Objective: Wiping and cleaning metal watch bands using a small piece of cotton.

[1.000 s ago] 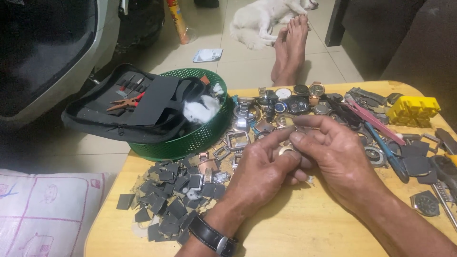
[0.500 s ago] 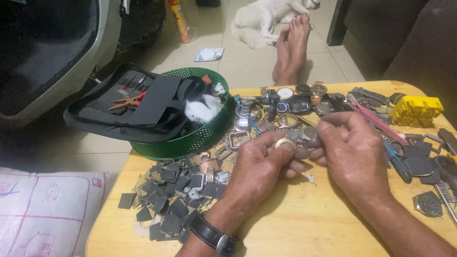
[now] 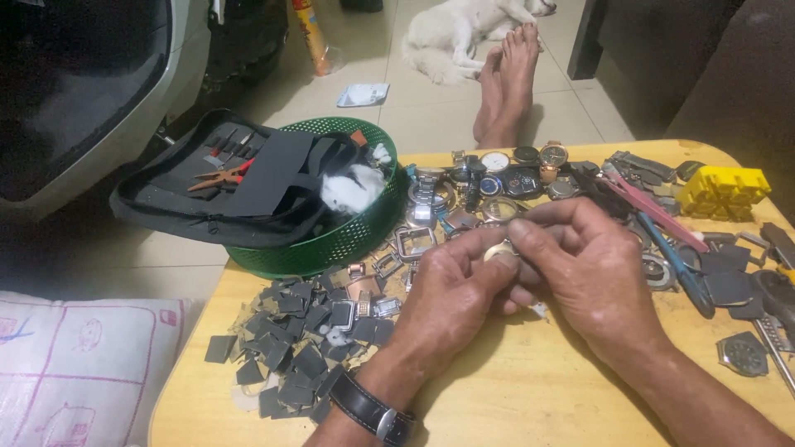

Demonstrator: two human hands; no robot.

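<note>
Pinching a small round gold-coloured metal watch case [image 3: 499,252] between your left hand [image 3: 451,302] and right hand [image 3: 592,277], you hold it just above the yellow wooden table [image 3: 530,389], both hands closed on it. Left of it lies a heap of small dark square pieces [image 3: 294,348]; beyond, a green mesh basket [image 3: 348,236].

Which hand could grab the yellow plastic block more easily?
Probably the right hand: the yellow plastic block sits on its side of the table. The left hand pinches the small round metal piece.
</note>
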